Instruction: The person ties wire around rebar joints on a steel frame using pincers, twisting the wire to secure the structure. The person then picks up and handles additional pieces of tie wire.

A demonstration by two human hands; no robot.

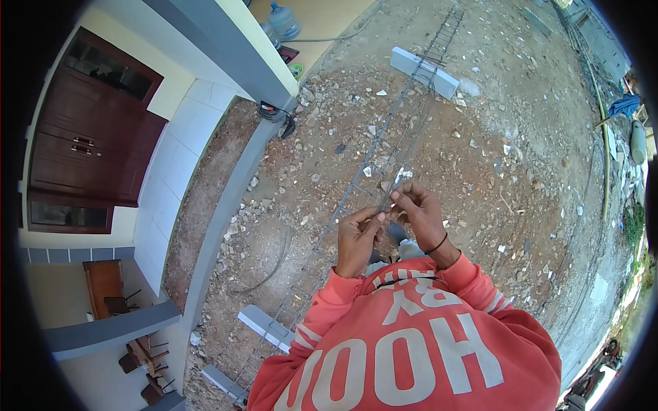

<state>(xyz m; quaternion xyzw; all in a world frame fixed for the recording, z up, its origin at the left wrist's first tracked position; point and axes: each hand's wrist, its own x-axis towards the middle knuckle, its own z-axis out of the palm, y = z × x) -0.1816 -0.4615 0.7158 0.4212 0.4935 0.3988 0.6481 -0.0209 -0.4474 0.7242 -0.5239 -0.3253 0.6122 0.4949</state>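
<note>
My left hand [358,240] has its thumb and fingers pinched together at a few thin strands of wire [385,198]. Close beside it, my right hand [423,218] pinches the same strands from the other side, with a dark band round the wrist. Both hands are in front of my red hoodie, over a long steel rebar frame [361,175] with crosswise ties. The frame runs diagonally from the top right to the bottom left of the view. My fingers partly cover the wire and the bars under them.
Pale blocks support the frame at the far end [425,72] and near end [267,329]. A loose wire coil [279,264] lies on rubble-strewn ground. A low grey kerb [229,205] borders the house at left. Water jugs [284,22] stand on the porch; a power tool [274,115] rests by a pillar.
</note>
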